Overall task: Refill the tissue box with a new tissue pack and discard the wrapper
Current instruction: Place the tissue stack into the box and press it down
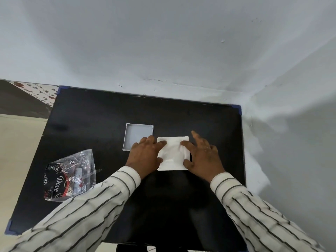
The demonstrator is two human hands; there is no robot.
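Observation:
A white stack of tissues (172, 155) lies on the black table (91, 113), slightly right of centre. My left hand (145, 157) rests on the stack's left edge, fingers pressing its top. My right hand (201, 157) covers the right edge, thumb and fingers spread over it. A shallow grey square tissue box (139, 136), open and with nothing inside, sits just left of and behind the stack, partly hidden by my left hand. The crumpled clear and black "Dove" wrapper (70, 176) lies at the front left of the table.
The table stands against a pale wall at the back and right. Beige floor and a patterned strip (36, 91) show on the left. Blue corner guards (237, 108) mark the table corners. My striped sleeves cross the table's front.

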